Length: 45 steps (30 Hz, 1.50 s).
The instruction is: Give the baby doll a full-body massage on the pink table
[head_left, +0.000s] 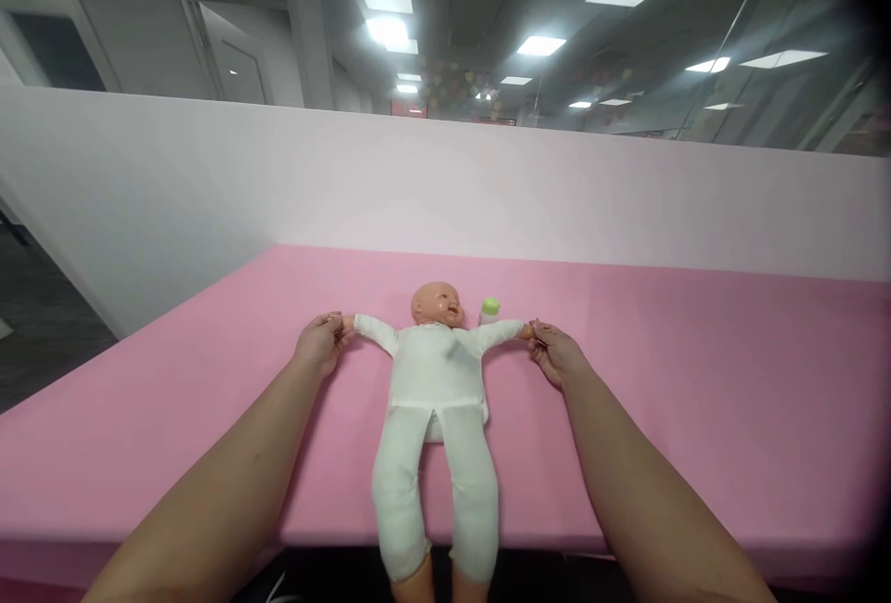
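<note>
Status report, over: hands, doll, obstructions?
Left hand, right hand: each holding an arm's end of doll. Doll on its back, legs over table edge. Bottle near its head.

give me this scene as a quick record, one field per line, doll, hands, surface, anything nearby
doll: on its back, arms spread, head turned to the right, lower legs past the near edge
left hand: holds the doll's hand on that side
right hand: holds the doll's other hand
surface: pink
nearby: green-capped container right of the doll's head
behind: white panel
</note>
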Each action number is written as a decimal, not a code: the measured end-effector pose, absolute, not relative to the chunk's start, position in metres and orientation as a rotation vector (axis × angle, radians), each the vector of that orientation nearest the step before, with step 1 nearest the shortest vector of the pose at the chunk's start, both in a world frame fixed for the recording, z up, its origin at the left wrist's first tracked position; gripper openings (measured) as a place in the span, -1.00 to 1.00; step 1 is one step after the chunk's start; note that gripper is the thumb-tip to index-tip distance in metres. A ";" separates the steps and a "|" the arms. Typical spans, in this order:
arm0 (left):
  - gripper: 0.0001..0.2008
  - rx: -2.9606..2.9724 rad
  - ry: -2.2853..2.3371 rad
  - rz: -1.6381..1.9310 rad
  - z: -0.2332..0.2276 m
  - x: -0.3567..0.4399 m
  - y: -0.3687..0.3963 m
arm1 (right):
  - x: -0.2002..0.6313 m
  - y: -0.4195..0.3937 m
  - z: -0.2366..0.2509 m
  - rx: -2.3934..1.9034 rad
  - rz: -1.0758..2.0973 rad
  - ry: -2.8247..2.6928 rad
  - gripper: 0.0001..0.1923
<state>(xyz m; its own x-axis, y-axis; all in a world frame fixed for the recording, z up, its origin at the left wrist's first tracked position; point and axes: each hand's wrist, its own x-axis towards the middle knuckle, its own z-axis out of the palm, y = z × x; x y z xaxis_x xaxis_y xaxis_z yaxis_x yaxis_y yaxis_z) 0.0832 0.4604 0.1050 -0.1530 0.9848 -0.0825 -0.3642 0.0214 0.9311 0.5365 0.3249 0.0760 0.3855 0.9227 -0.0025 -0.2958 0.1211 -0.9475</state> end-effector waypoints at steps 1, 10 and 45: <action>-0.84 0.806 1.077 1.446 0.105 0.084 0.460 | 0.536 0.324 0.077 -1.090 1.017 -0.723 -0.84; -0.73 0.846 1.125 1.400 0.110 0.087 0.457 | 0.540 0.312 0.090 -1.012 1.293 -0.621 -0.71; -0.81 0.794 1.238 1.412 0.101 0.082 0.474 | 0.538 0.322 0.084 -1.057 1.211 -0.650 -0.65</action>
<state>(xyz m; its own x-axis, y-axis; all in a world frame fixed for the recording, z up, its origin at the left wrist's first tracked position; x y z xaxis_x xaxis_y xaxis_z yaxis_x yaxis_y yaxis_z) 0.0819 0.4741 0.1010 -0.2310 0.9613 -0.1503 -0.2749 0.0836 0.9578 0.5381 0.3219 0.0839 0.2697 0.9547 -0.1257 -0.4236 0.0004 -0.9058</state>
